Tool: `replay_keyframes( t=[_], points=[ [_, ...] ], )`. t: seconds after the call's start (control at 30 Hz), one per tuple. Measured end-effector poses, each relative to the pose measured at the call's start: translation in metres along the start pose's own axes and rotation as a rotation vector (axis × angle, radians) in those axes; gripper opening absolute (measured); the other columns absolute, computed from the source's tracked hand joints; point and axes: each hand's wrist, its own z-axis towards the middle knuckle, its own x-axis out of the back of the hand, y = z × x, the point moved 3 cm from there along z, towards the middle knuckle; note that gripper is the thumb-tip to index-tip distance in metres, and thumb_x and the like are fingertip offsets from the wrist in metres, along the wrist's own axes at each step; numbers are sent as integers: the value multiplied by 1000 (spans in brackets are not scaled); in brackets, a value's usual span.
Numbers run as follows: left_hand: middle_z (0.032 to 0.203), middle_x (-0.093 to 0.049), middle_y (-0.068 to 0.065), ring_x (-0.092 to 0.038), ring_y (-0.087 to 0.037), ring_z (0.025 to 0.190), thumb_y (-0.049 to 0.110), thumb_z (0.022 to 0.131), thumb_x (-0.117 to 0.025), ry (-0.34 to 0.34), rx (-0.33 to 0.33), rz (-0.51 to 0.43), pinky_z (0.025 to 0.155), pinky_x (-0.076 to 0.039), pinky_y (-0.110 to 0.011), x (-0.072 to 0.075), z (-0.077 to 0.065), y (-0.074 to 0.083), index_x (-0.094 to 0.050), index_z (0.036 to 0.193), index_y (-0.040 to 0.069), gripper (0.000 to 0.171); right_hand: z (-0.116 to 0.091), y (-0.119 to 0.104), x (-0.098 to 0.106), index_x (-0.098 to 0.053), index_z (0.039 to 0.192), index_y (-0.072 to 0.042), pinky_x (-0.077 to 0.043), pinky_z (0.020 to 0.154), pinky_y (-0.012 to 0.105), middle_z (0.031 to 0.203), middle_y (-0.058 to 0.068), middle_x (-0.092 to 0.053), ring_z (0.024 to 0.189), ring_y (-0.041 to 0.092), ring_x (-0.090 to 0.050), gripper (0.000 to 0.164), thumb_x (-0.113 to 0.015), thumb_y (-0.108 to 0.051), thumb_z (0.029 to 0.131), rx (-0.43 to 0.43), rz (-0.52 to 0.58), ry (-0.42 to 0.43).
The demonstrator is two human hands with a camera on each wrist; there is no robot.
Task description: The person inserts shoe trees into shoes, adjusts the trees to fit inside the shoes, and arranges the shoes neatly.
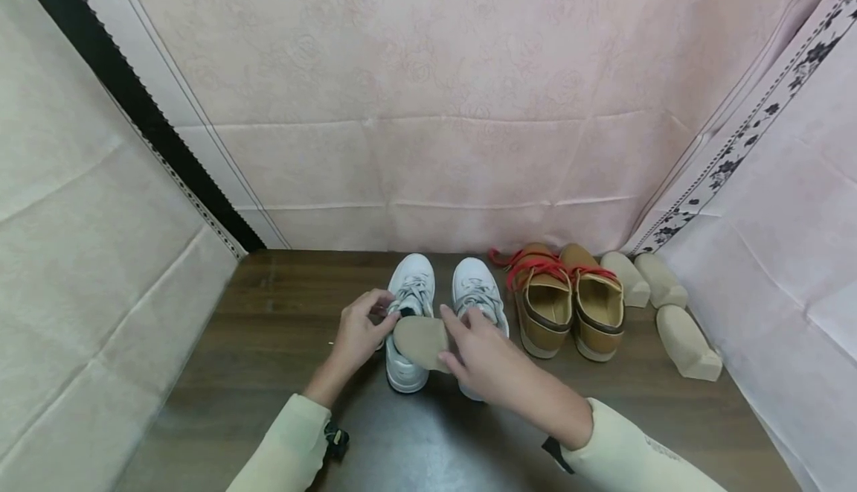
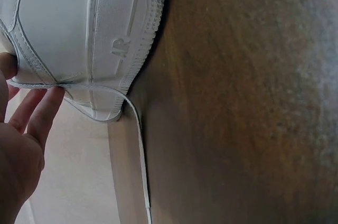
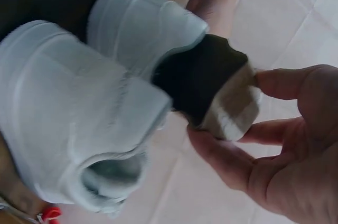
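Observation:
Two white lace-up sneakers stand side by side on the floor, a left one [image 1: 411, 272] and a right one [image 1: 474, 280]. My left hand [image 1: 361, 332] grips the left sneaker at its lace area, thumb and fingers at the edge of the opening. A loose white lace [image 2: 141, 150] runs past those fingertips and down to the floor. My right hand [image 1: 489, 358] pinches a beige rounded shoe insert [image 1: 418, 342] between thumb and fingers. The insert is tilted over the left sneaker's opening, hiding most of it. In the right wrist view its underside is dark.
Right of the sneakers stand two tan shoes [image 1: 545, 302] with red laces [image 1: 535, 269]. Beyond them lie three more beige inserts [image 1: 687, 343] along the right cloth wall [image 1: 790, 254]. Cloth also hangs behind and at left, round the brown wooden floor [image 1: 268, 373].

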Motion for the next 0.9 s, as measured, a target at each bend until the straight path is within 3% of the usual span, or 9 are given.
replay_keyframes(
  t=[0.17, 0.63, 0.9],
  points=[
    [102, -72, -9, -71, -20, 88, 4, 89, -79, 18, -34, 10, 78, -61, -38, -1, 1, 2, -71, 107, 8, 20, 6, -11, 1, -53, 146, 2, -59, 74, 44, 112, 23, -62, 90, 27, -64, 65, -74, -33, 95, -25, -56, -26],
    [95, -72, -7, -69, -18, 84, -1, 84, -79, 43, -80, 50, 74, -60, -34, 0, 1, 4, -72, 103, 7, 22, 20, -27, -12, -55, 144, 3, -60, 68, 36, 113, 21, -61, 94, 28, -64, 68, -76, -37, 94, -58, -148, -30],
    [94, -72, -6, -69, -18, 84, 0, 84, -80, 46, -69, 48, 75, -59, -34, 2, 1, 2, -72, 103, 8, 22, 31, -29, -21, -60, 140, 2, -59, 61, 37, 108, 19, -64, 87, 28, -67, 70, -80, -43, 89, -34, -231, 38]
  ],
)
